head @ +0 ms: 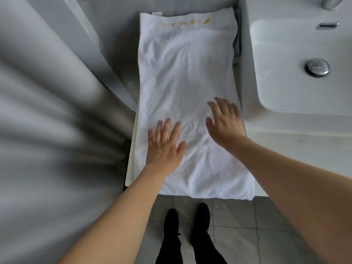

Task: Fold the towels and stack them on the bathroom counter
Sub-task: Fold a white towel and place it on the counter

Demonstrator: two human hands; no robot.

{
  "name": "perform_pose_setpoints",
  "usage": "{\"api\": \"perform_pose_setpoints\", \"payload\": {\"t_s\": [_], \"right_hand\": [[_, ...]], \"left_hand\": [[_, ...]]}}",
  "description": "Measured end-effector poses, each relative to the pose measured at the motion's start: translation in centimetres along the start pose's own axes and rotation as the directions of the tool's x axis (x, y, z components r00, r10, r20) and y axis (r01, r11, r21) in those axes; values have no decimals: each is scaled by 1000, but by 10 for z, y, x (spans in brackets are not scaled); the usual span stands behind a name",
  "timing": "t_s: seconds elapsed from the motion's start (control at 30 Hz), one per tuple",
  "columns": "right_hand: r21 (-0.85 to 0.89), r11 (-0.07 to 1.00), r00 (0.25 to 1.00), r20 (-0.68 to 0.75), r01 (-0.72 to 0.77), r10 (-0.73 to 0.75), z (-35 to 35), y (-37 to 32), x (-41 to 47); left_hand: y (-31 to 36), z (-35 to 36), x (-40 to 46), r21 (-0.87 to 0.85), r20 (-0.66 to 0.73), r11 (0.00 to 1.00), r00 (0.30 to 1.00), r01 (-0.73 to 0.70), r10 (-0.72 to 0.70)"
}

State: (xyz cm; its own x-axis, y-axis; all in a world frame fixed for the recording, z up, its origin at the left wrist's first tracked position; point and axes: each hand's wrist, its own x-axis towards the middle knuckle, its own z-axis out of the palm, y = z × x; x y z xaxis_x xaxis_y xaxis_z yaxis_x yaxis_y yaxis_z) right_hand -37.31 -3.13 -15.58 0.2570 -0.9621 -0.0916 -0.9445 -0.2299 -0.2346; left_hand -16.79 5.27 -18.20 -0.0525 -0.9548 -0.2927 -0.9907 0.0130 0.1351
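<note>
**Head view: 2 flat hands on a folded towel beside the basin**

A white towel (187,88) lies lengthwise on the pale surface (297,141), filling the centre of the frame from near the upper edge down to the surface's front edge in the lower centre. It appears folded into a long rectangle, with layered edges visible at its upper end. Its cloth is lightly wrinkled. A line of gold embroidery (185,22), ending in a small leaf mark, runs across its upper end and reads upside down from this view; the characters are too blurred to read.

The left hand (164,144) rests palm down on the lower left part of the towel, its grip wide, the fingers straight and spread, holding nothing. The right hand (224,121) is at the towel's right side, slightly higher in the frame, its grip likewise wide with the fingers extended and spread; it is motion-blurred, so contact with the cloth cannot be confirmed. The 2 hands are apart, with bare towel between them. Both forearms enter from the bottom of the frame.

A white basin (276,96) occupies the upper right, with a chrome drain plug (317,67) and an overflow slot (327,26). A grey curtain (47,111) fills the left of the frame in blurred folds. At the bottom centre, 2 black shoes (187,221) stand on the grey tiled floor (238,225).
</note>
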Motion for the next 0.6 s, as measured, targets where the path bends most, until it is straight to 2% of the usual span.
{"api": "perform_pose_setpoints", "payload": {"t_s": [0.07,0.17,0.3,0.33,0.47,0.6], "right_hand": [[-86,996,995,100,-2,10,20,16,13],[-100,995,997,79,-6,14,42,31,13],[-112,994,998,66,17,-10,44,31,13],[-111,994,998,59,19,-12,43,31,13],[-93,995,999,42,19,-15,42,31,12],[-56,998,1000,-2,15,-15,46,32,15]], "left_hand": [[-13,20,-2,21,3,999,1000,-23,23],[-21,31,-2,29,-72,999,997,-40,42],[-4,6,27,-144,-235,987,966,71,-103],[3,-4,45,-184,-275,981,956,56,-106],[40,-49,145,-154,-376,963,914,-221,150],[74,-70,222,64,-386,902,822,-428,418]]}}
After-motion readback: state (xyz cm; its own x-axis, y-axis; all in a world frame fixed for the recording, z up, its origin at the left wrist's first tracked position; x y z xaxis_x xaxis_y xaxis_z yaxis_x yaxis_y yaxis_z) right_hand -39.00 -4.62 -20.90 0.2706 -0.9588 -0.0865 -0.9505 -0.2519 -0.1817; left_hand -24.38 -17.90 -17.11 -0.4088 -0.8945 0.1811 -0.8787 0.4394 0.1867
